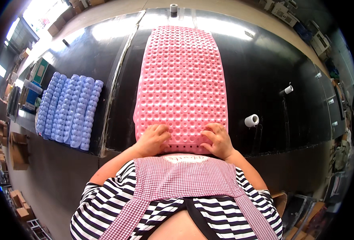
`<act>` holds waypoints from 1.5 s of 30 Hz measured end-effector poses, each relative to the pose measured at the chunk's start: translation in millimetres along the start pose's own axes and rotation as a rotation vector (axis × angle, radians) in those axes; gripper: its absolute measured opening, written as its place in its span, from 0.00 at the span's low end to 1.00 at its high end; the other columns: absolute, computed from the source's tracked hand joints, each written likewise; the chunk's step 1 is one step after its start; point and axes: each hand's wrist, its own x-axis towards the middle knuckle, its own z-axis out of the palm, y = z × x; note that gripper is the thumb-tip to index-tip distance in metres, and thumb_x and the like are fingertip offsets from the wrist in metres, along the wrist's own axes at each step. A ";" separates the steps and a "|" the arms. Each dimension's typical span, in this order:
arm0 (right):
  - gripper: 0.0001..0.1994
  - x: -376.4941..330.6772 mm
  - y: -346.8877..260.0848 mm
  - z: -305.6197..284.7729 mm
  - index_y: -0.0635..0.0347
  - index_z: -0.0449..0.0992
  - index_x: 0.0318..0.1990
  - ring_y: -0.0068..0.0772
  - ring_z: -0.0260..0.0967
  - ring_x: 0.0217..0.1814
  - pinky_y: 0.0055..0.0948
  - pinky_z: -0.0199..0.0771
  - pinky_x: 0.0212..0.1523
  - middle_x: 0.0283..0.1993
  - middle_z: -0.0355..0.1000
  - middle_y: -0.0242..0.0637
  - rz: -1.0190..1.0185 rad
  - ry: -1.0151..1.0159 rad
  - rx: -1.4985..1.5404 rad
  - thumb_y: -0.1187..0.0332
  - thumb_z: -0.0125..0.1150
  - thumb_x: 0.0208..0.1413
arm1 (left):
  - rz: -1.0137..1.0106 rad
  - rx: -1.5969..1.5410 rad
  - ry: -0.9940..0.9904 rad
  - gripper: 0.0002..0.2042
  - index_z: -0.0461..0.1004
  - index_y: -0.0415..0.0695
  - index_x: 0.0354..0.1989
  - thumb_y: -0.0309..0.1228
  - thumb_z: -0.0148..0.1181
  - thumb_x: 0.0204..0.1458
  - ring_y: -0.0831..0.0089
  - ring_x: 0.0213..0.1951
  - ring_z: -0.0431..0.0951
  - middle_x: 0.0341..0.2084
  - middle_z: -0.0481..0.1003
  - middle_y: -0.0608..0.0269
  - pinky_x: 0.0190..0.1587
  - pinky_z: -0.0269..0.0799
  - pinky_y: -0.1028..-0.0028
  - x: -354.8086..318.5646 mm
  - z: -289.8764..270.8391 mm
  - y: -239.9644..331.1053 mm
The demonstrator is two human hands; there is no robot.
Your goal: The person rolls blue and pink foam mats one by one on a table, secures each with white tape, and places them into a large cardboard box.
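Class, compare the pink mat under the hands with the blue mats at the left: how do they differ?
The pink mat lies spread flat on the black table; the blue mats are rolled up side by side. Both hands, left hand and right hand, press the pink mat's near end; nobody touches the blue mats. Both kinds share a bumpy, studded surface.

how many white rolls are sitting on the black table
3. One roll lies right of the pink mat, near the right hand. A second roll lies farther right and back. A third roll stands at the far edge, beyond the mat's end. Others may be hidden.
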 end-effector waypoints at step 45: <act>0.07 -24.3 17.4 46.2 0.56 0.83 0.35 0.44 0.69 0.59 0.45 0.64 0.63 0.49 0.77 0.37 -0.135 0.456 -0.076 0.68 0.60 0.53 | 0.148 0.409 0.225 0.23 0.81 0.53 0.56 0.28 0.66 0.47 0.60 0.45 0.76 0.39 0.76 0.63 0.54 0.68 0.58 -11.3 41.2 -37.9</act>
